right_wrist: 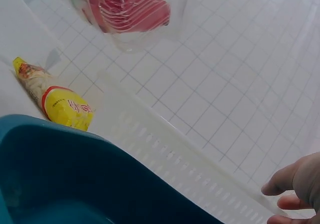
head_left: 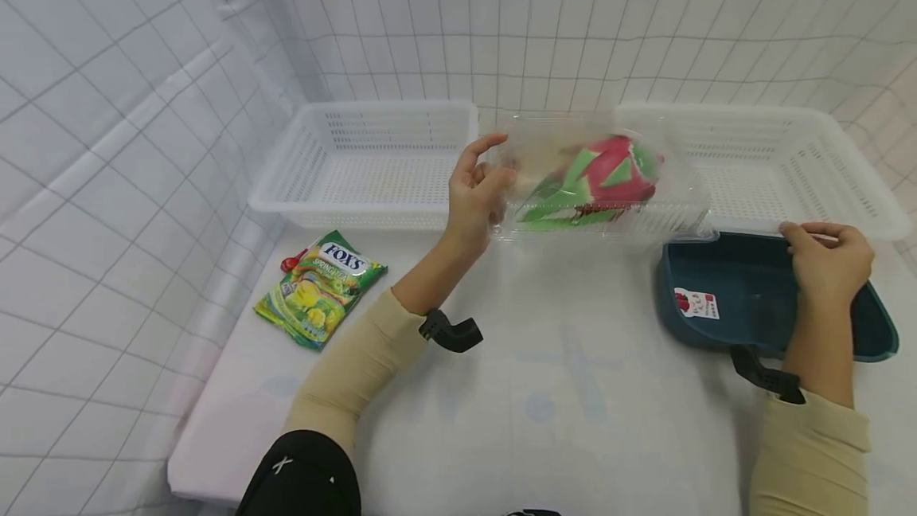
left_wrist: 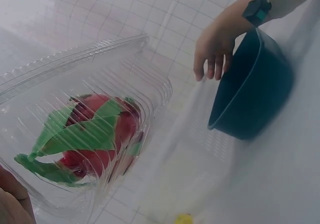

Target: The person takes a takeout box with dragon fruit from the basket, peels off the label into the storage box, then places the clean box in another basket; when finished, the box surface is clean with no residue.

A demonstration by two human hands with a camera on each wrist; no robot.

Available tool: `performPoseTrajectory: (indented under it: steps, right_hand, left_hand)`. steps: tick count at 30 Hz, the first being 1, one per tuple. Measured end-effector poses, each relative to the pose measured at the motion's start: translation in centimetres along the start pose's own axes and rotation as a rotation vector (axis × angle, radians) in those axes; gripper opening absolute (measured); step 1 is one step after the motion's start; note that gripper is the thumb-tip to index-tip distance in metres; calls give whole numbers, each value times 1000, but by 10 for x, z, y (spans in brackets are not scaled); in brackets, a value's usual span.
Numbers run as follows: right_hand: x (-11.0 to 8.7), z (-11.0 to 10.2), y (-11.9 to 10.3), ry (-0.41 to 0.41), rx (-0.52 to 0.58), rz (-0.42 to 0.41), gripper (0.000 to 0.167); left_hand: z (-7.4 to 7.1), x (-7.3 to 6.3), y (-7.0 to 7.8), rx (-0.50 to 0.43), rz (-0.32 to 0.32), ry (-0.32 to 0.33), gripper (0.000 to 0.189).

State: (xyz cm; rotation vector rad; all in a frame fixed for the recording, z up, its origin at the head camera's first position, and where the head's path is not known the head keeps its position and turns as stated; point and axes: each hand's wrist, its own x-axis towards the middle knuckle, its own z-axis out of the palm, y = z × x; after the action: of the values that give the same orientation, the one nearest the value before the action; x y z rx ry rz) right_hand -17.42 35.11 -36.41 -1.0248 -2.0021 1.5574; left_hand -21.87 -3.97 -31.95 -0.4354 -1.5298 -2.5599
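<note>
My left hand (head_left: 473, 201) grips a clear plastic clamshell box (head_left: 673, 217) at its left end, raised over the back of the table. Inside it lies a red and green dragon fruit (head_left: 612, 173). In the left wrist view the ridged wall of the box crosses in front of the fruit. My right hand (head_left: 831, 261) hovers at the back rim of a dark teal basin (head_left: 759, 305), its fingers loosely bent with nothing between them. The right wrist view has its fingers (right_wrist: 280, 181) apart from the basin. A small white label (head_left: 696, 303) shows on the basin's inner wall.
White slotted baskets stand along the back, one left (head_left: 394, 173) and one right (head_left: 759, 181). A green FOX'S candy bag (head_left: 320, 291) lies front left, with a small red item (head_left: 290, 261) beside it. A yellow package (right_wrist: 65, 103) lies beyond the basin in the right wrist view.
</note>
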Motion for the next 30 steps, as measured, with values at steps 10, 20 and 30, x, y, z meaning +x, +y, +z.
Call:
performPoseTrajectory:
  steps: [10, 20, 30]
  right_hand:
    - [-1, 3, -4, -104, 387, 106, 36]
    - [-1, 6, -3, -82, 590, 191, 50]
    - [-3, 10, -2, -82, 653, 169, 50]
  left_hand:
    - [20, 25, 2, -45, -8, -15, 44]
    - [38, 46, -7, -51, -27, -34, 45]
    - [52, 58, -22, -56, -7, -131, 41]
